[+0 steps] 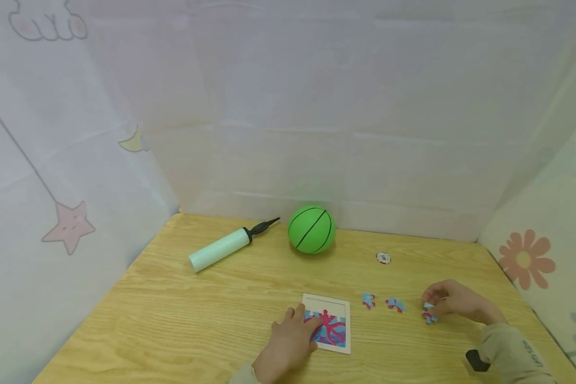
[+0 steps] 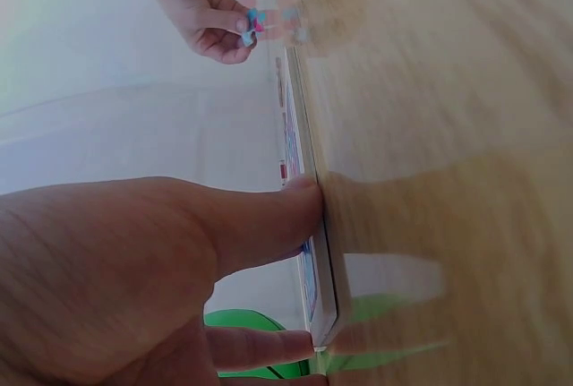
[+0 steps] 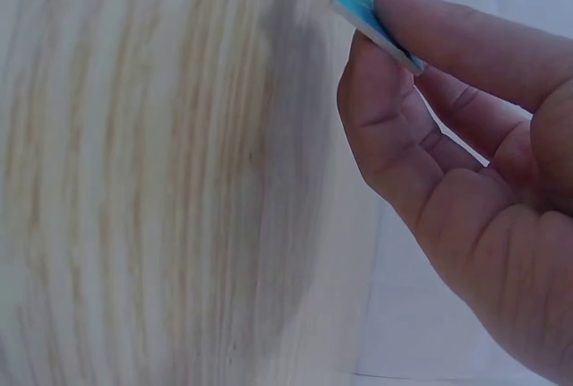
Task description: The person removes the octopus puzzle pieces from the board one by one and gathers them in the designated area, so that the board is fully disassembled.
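A pink octopus jigsaw puzzle (image 1: 335, 333) lies in a white tray (image 1: 348, 325), its upper strip bare. Across the tray's left side rests my left hand (image 1: 290, 338), thumb pressing on the puzzle. In the left wrist view its fingers (image 2: 264, 347) reach straight to the tray's edge. Farther right, my right hand (image 1: 458, 303) pinches a blue and pink puzzle piece (image 3: 363, 10) between thumb and fingertips, raised above the table. Two loose puzzle pieces, one nearer the tray (image 1: 368, 300) and one nearer the right hand (image 1: 396, 305), lie between tray and right hand.
A green ball (image 1: 312, 230) stands near the back of the wooden table (image 1: 182, 320). Left of it lies a pale mint hand pump (image 1: 221, 249) with a black nozzle. A round chip (image 1: 383, 258) lies at the back right. Cloth walls (image 1: 278, 106) border the table.
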The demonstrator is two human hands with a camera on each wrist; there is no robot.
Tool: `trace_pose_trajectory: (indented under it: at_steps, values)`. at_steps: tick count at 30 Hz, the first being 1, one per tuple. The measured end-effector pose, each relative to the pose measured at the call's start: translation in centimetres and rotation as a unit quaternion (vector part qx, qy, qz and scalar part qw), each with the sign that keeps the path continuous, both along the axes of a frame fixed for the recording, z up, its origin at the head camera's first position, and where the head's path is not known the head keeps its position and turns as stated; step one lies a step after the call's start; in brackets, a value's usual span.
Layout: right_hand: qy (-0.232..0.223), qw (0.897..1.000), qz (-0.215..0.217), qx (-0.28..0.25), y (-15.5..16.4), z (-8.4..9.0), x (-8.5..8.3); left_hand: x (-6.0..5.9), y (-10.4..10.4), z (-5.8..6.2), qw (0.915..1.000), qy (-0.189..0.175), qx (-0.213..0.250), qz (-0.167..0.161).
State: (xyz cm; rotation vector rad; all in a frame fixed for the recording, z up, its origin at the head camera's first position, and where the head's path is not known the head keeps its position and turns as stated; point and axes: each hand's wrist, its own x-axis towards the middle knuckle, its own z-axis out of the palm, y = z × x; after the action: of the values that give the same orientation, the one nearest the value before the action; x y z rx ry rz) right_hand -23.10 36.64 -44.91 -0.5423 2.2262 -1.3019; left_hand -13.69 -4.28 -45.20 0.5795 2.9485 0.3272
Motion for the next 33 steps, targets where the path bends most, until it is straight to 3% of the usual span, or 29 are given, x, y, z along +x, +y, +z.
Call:
trace_pose_trajectory:
  at_steps: [8,13,23,33]
  values:
    - [0.001,1.000,0.006,-0.004,-0.2,-0.4,0.0,0.1,0.1,-0.1,1.0000,0.006,0.000,0.004]
    - [0.041,0.998,-0.020,0.050,-0.5,-0.6,-0.2,0.0,0.1,-0.2,1.0000,0.003,0.001,0.004]
    - [0.113,0.984,-0.023,0.133,-1.1,-0.4,-0.1,0.0,0.0,-0.2,1.0000,-0.006,0.001,0.005]
    - [0.108,0.983,-0.038,0.141,-1.0,-1.0,-0.3,0.0,0.1,-0.1,0.9998,-0.009,0.014,0.008]
